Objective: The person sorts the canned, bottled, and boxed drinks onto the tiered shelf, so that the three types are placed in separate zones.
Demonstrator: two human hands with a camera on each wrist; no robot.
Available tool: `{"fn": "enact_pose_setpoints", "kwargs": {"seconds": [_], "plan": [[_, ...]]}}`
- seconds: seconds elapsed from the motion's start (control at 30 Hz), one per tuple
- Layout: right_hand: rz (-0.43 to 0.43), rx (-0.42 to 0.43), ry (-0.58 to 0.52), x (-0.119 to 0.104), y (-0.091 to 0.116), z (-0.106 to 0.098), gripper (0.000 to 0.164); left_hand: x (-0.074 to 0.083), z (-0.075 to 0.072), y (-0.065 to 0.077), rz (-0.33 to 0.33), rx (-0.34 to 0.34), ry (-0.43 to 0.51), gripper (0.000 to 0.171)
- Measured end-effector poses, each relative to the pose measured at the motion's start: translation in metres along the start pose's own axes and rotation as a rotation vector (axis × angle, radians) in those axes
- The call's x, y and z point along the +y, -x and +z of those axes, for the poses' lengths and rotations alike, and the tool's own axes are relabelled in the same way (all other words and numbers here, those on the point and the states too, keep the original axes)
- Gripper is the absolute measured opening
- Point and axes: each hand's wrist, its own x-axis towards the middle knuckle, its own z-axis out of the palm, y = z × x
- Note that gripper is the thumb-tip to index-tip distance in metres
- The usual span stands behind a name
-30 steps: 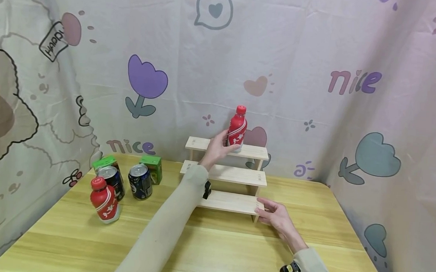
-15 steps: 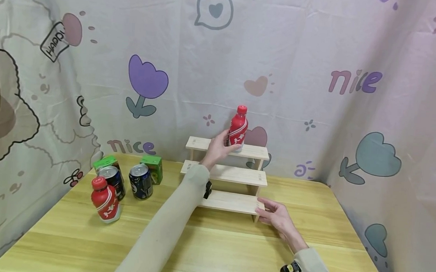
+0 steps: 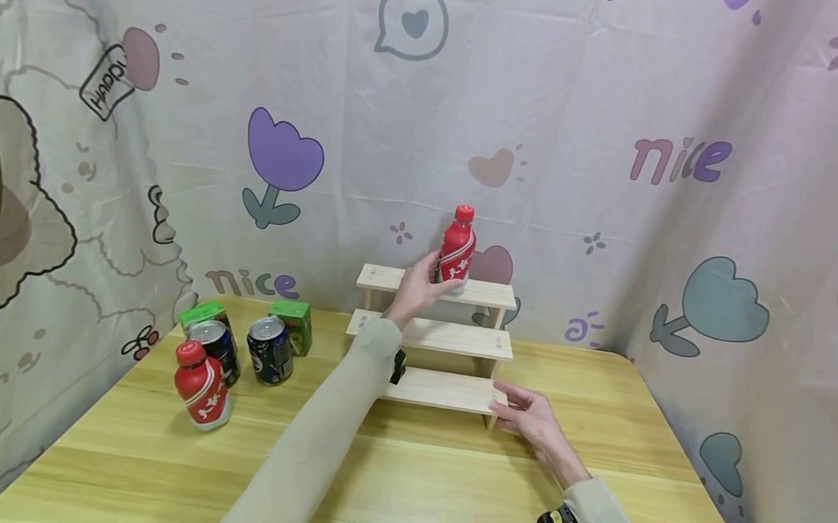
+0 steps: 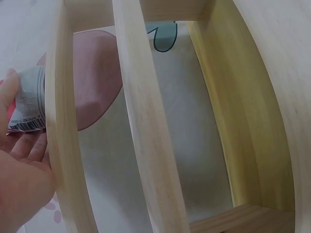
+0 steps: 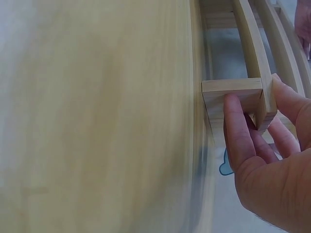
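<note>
"Red bottle [image 3: 457,256], way up high! Where is it?"

"At the top board [image 3: 490,292] of the wooden shelf [image 3: 458,337], standing up straight. The left hand [image 3: 415,290] has its thumb and fingers curled round the low part. I can't tell if the bottom sits flat on the wood."

"Why hold it so low?"

"Maybe so it won't tip. That board looks narrow, so the bottle needs care up there."

"And the right hand [image 3: 535,419]?"

"It pinches the right end of the lowest board [image 3: 444,390], with fingers on both sides of the wood. I think that stops the shelf from sliding about."

"What's on the left of the table [image 3: 442,492]?"

"A second red bottle [image 3: 202,390], two dark cans [image 3: 269,354] and two green boxes [image 3: 295,326]. They're bunched to one side, maybe so the arms have room."

"Can you read anything?"

"The cloth [image 3: 413,111] behind says 'nice' two times. Another word on it starts like 'HAPP', but the end is hard to read. Both bottles have white squiggles I can't make out. In the left wrist view, the high bottle shows a barcode [image 4: 30,125] with tiny, blurry numbers. I can't read a name on the cans."
</note>
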Motion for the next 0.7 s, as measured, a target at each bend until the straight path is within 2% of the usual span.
{"fn": "enact_pose_setpoints", "kwargs": {"seconds": [0.5,0.7], "plan": [[-0.004,-0.001,0.006,-0.0014,0.0012,-0.0015,0.055,0.0014,0.0010,-0.0009,0.014,-0.011,-0.029,0.065],[-0.002,-0.024,-0.020,0.0001,0.0006,-0.0004,0.056,0.0001,0.0002,0.0001,-0.021,-0.005,0.006,0.068]]}}
